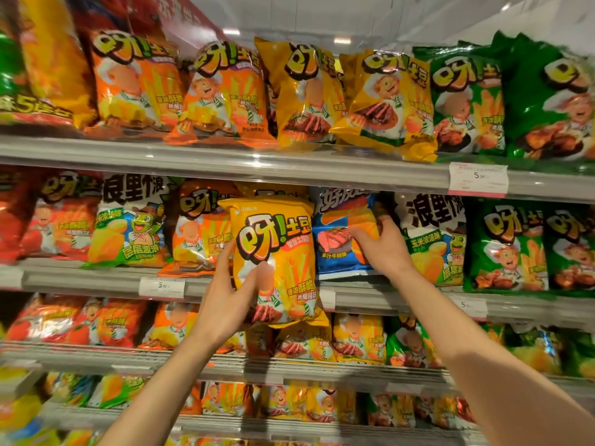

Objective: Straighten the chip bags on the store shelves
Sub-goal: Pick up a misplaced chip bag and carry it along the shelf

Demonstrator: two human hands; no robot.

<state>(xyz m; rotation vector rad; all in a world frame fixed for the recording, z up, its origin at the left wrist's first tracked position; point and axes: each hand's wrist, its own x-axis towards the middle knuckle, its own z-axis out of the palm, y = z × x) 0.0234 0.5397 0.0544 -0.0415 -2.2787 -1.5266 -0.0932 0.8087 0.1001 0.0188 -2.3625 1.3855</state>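
Note:
A yellow chip bag [273, 249] is held upright in front of the second shelf, off the shelf board, with my left hand [225, 297] gripping its lower left side, thumb on its front. My right hand [383, 246] is pressed on a blue chip bag [338, 239] that stands on the second shelf just right of the yellow one, fingers curled over its right edge. An orange bag [196, 226] stands directly left of the yellow bag, partly hidden by it.
The top shelf [225, 162] carries orange, yellow and green bags; one yellow bag [389, 101] leans over the rail. Green bags [508, 249] and white bags fill the second shelf. Lower shelves [96, 352] hold more bags. Price tags [478, 180] hang on the rails.

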